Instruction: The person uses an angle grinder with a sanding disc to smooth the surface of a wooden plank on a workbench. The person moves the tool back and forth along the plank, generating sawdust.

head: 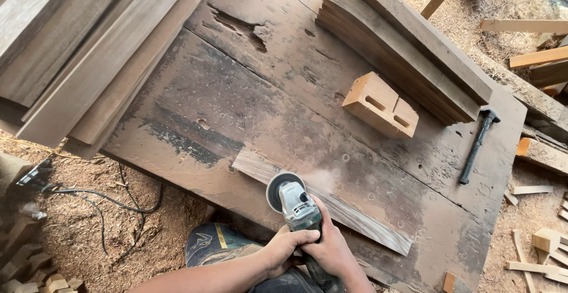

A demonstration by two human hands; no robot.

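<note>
Both hands grip an angle grinder point(294, 201): left hand point(283, 247) clenched on its body, right hand point(331, 247) wrapped behind. Its disc touches a wood strip point(355, 217) at the workbench point(248, 103) near edge. Beyond them lie a slotted block point(380, 105) and hammer point(478, 145); bare bench between.

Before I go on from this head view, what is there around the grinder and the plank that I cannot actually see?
- Grinder disc: hidden under its guard, so its contact with the plank is unseen.
- Grinder handle: covered by the left hand and right hand.
- Plank surface beside the disc: blurred by dust.
- Cable: its end is lost in shadow at the left edge.
- Hammer head: too small for detail.
</note>
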